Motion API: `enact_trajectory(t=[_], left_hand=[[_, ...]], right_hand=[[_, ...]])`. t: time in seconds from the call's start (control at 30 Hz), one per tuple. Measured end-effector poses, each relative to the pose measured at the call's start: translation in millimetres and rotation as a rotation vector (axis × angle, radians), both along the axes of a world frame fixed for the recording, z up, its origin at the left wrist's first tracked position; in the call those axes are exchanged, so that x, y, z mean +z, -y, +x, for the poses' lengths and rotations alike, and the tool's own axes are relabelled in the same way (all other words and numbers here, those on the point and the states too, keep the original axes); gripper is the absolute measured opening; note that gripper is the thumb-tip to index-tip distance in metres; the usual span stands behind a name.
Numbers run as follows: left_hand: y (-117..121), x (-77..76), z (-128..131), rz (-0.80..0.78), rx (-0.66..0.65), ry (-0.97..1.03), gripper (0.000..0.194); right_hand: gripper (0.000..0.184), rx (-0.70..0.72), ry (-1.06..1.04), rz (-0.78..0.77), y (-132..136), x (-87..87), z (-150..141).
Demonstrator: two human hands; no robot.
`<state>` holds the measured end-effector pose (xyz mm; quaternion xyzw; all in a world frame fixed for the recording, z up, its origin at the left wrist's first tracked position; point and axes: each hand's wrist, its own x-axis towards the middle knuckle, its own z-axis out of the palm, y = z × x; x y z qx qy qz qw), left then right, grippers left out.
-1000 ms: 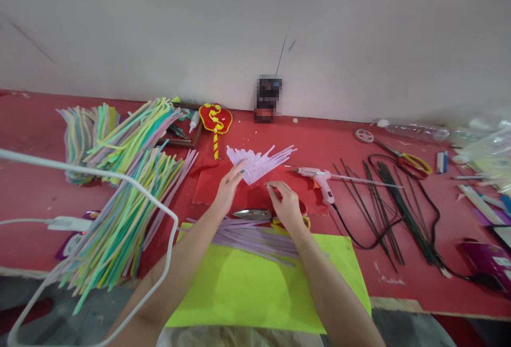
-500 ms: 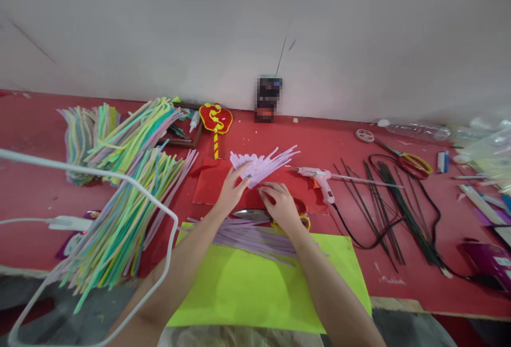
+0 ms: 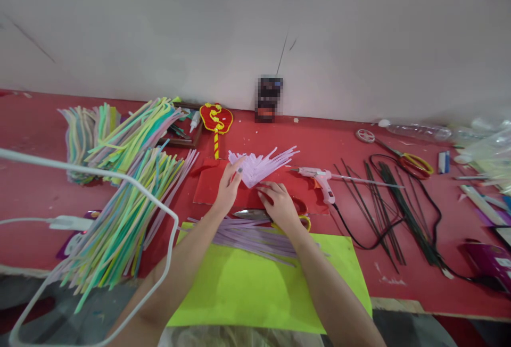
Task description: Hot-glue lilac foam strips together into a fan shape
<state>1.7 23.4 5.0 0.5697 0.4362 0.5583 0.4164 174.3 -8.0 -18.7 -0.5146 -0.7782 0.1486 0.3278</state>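
A lilac woven piece made of pipe cleaners (image 3: 255,168), pointed at the bottom with loose ends fanning to the upper right, is over the red board (image 3: 208,184). My left hand (image 3: 228,188) grips its left edge, thumb on the front and fingers partly behind. Close to its lower tip is my right hand (image 3: 280,203), with thumb and index finger bent and a gap between them. Beneath my right wrist lies a pair of scissors (image 3: 251,213), its handles partly hidden. Loose lilac pipe cleaners (image 3: 255,238) spread across the yellow-green sheet (image 3: 259,288) below my hands.
A pink glue gun (image 3: 319,176) lies to the right, its cord running past dark green stems (image 3: 407,214). More scissors (image 3: 413,165) are behind them. Bundles of coloured pipe cleaners (image 3: 123,208) fill the left, crossed by a white bar (image 3: 120,176). A red-and-yellow fan shape (image 3: 216,119) lies at the back.
My left hand has shifted slightly left and its thumb has moved toward the piece's left edge. My right hand has barely moved.
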Motion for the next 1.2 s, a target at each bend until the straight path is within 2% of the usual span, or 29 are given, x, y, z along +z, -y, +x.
enact_trajectory(t=[0.17,0.43,0.53,0.7,0.83,0.93,1.0,1.1,1.2], left_hand=[[-4,-2.5,-6,0.002,0.064,0.064,0.047],[-24,-12.8,-17,-0.016,0.066,0.132,0.054],[-27,-12.1,-22,-0.07,0.033,0.105,0.055],[-36,-14.1,-34,-0.07,0.084,0.006,0.052],[-38,-11.7,-39,0.034,0.213,-0.077,0.049],[-32,-3.8,-39,0.176,0.359,-0.189,0.047],[-25,0.9,-35,0.209,0.394,-0.288,0.041],[-16,2.4,-26,0.197,0.32,-0.418,0.035],[-10,-2.7,-14,0.159,0.165,-0.576,0.03]], right_hand=[[0.025,-0.015,-0.005,-0.002,0,-0.3,1],[0.023,-0.005,-0.034,0.0,2,5.6,-2],[0.023,0.004,-0.044,-0.001,2,7.9,-3],[0.022,0.005,-0.059,-0.016,3,9.9,-4],[0.023,-0.001,-0.061,-0.033,4,9.9,-4],[0.024,0.009,-0.07,-0.038,3,7.8,-2],[0.026,-0.006,-0.077,-0.039,1,5.4,0],[0.029,-0.093,-0.074,-0.032,-1,0.8,4],[0.029,-0.15,-0.044,-0.041,-2,-3.0,5]])
